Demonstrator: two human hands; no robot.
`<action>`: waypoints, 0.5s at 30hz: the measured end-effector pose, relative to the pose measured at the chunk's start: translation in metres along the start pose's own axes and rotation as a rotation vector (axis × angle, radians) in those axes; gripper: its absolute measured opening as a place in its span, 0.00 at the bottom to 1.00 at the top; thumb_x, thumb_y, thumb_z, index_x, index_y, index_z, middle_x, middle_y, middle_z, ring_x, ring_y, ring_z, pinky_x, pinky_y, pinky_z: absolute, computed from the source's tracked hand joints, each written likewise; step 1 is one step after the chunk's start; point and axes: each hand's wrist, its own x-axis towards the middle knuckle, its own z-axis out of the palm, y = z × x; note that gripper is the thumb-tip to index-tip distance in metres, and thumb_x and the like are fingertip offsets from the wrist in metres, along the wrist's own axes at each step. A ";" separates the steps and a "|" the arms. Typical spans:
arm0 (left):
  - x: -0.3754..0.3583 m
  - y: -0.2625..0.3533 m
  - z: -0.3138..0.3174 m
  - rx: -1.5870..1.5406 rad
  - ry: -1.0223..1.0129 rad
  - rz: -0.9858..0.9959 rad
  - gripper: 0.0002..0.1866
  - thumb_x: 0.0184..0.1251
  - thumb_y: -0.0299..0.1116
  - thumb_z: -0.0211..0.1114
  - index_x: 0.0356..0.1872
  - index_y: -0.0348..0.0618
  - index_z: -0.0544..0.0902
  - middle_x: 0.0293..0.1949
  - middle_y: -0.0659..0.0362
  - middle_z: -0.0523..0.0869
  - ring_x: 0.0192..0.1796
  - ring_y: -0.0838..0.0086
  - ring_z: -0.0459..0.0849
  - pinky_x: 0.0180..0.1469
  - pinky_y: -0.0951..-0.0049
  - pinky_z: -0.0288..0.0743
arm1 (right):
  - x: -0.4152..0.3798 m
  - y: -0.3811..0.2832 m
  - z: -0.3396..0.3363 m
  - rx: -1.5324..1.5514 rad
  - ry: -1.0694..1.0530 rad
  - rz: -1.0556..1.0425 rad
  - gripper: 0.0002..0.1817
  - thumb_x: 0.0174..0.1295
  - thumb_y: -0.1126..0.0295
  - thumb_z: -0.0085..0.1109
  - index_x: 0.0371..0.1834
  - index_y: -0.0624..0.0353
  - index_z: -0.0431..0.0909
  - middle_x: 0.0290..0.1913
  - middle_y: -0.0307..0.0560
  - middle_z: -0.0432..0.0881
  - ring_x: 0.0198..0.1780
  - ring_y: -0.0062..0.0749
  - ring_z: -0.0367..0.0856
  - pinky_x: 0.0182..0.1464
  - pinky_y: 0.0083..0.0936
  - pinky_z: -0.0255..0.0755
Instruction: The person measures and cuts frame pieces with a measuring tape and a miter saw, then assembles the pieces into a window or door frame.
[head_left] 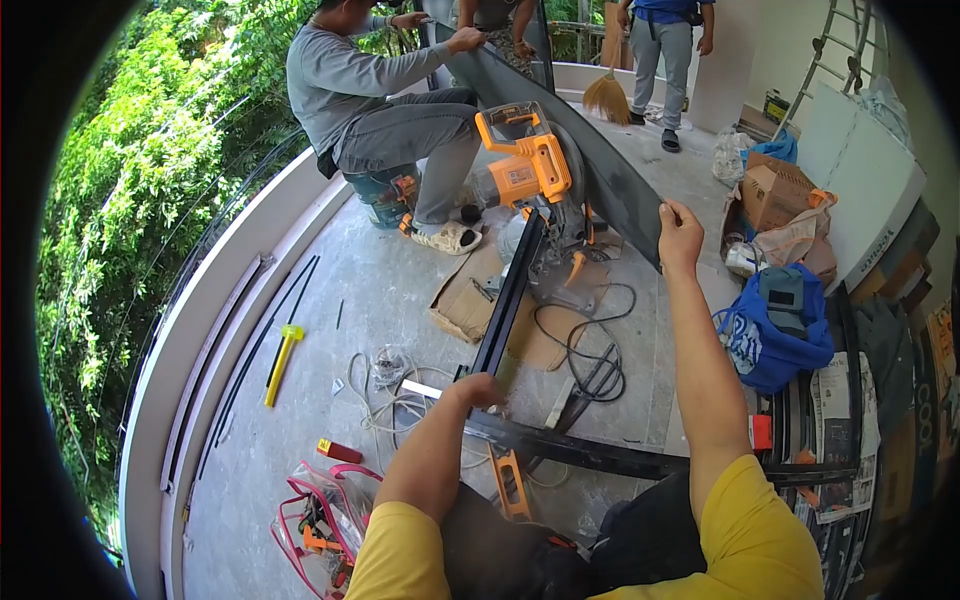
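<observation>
My right hand [681, 236] is closed on the near corner of a dark grey mesh sheet [600, 165]. The sheet stretches away to a seated person's hand [465, 40], which grips its far end. Low in front of me, my left hand [480, 391] is bent at the wrist with curled fingers, beside the near end of a black metal profile [508, 300]; whatever it may hold is hidden. The profile's far end lies at an orange cut-off saw [525, 165], whose right side is partly behind the sheet.
A long black bar [570, 440] crosses before my legs. On the floor are a cable [620, 345], yellow tool [284, 365], cardboard [470, 295] and clear bag [325, 520]. A blue bag [775, 325] stands right. Another person [662, 55] stands behind, near a broom [607, 97].
</observation>
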 end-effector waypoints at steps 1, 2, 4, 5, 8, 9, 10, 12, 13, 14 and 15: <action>-0.001 0.002 -0.002 -0.015 -0.031 -0.026 0.20 0.57 0.49 0.59 0.29 0.39 0.85 0.30 0.47 0.84 0.35 0.57 0.83 0.40 0.62 0.75 | 0.000 -0.001 0.000 0.000 -0.001 0.000 0.12 0.61 0.70 0.57 0.42 0.66 0.81 0.40 0.48 0.84 0.41 0.30 0.80 0.47 0.23 0.70; -0.003 0.005 -0.005 -0.016 -0.031 -0.026 0.20 0.57 0.49 0.59 0.29 0.39 0.85 0.30 0.47 0.84 0.35 0.57 0.83 0.40 0.62 0.75 | -0.001 -0.001 -0.001 -0.006 0.001 0.002 0.12 0.61 0.70 0.57 0.43 0.66 0.81 0.40 0.48 0.84 0.41 0.29 0.80 0.47 0.23 0.70; -0.005 0.008 -0.008 -0.054 -0.065 -0.075 0.22 0.55 0.51 0.62 0.32 0.38 0.85 0.31 0.49 0.85 0.37 0.57 0.83 0.42 0.62 0.74 | -0.001 -0.001 0.000 -0.013 0.000 0.003 0.12 0.61 0.70 0.57 0.43 0.66 0.81 0.39 0.48 0.84 0.41 0.29 0.80 0.47 0.23 0.70; -0.006 0.009 -0.009 -0.055 -0.065 -0.075 0.22 0.55 0.51 0.62 0.32 0.38 0.85 0.31 0.49 0.85 0.37 0.57 0.83 0.42 0.62 0.74 | 0.000 0.000 0.000 0.003 0.001 0.003 0.12 0.61 0.70 0.57 0.43 0.65 0.81 0.39 0.48 0.84 0.41 0.29 0.80 0.47 0.23 0.70; -0.006 0.009 -0.009 0.002 -0.047 -0.029 0.21 0.54 0.50 0.62 0.31 0.39 0.85 0.31 0.49 0.85 0.37 0.58 0.83 0.42 0.62 0.75 | 0.000 0.002 0.001 0.016 0.004 0.007 0.12 0.61 0.70 0.57 0.43 0.65 0.81 0.39 0.48 0.84 0.41 0.29 0.80 0.47 0.23 0.70; -0.006 0.008 -0.008 -0.019 -0.049 -0.044 0.21 0.55 0.51 0.62 0.30 0.39 0.85 0.31 0.49 0.85 0.36 0.58 0.83 0.42 0.62 0.74 | 0.000 0.002 0.001 0.013 0.008 0.010 0.12 0.61 0.70 0.57 0.43 0.65 0.81 0.39 0.48 0.84 0.41 0.29 0.80 0.47 0.23 0.70; -0.006 0.009 -0.008 -0.039 -0.052 -0.059 0.21 0.55 0.51 0.62 0.30 0.39 0.85 0.30 0.49 0.85 0.36 0.58 0.83 0.41 0.62 0.74 | 0.000 0.003 0.001 0.012 0.008 0.011 0.12 0.61 0.70 0.57 0.43 0.65 0.81 0.39 0.48 0.84 0.41 0.29 0.80 0.47 0.23 0.70; -0.006 0.010 -0.009 -0.025 -0.062 -0.049 0.21 0.56 0.50 0.60 0.30 0.39 0.85 0.32 0.48 0.85 0.37 0.56 0.83 0.42 0.62 0.75 | 0.001 0.004 0.001 -0.001 0.006 -0.006 0.12 0.61 0.70 0.57 0.43 0.65 0.82 0.39 0.48 0.84 0.41 0.28 0.80 0.47 0.23 0.70; -0.007 0.011 -0.010 -0.012 -0.071 -0.041 0.21 0.57 0.50 0.58 0.30 0.39 0.85 0.33 0.46 0.85 0.39 0.55 0.83 0.43 0.62 0.75 | 0.001 0.003 0.001 -0.001 0.006 -0.005 0.12 0.61 0.70 0.57 0.43 0.65 0.82 0.39 0.48 0.84 0.41 0.28 0.80 0.47 0.23 0.70; -0.007 0.011 -0.011 -0.012 -0.072 -0.040 0.21 0.57 0.50 0.58 0.30 0.39 0.85 0.33 0.46 0.85 0.39 0.55 0.83 0.43 0.62 0.75 | 0.000 0.002 0.000 -0.008 0.006 -0.015 0.11 0.61 0.70 0.57 0.43 0.65 0.82 0.39 0.47 0.84 0.41 0.28 0.80 0.47 0.23 0.70; -0.008 0.011 -0.011 0.021 -0.056 0.013 0.21 0.58 0.50 0.57 0.30 0.39 0.85 0.33 0.47 0.85 0.39 0.55 0.83 0.43 0.62 0.75 | 0.000 0.002 0.000 -0.015 0.006 -0.025 0.11 0.61 0.70 0.57 0.43 0.65 0.82 0.39 0.47 0.84 0.41 0.28 0.80 0.47 0.23 0.70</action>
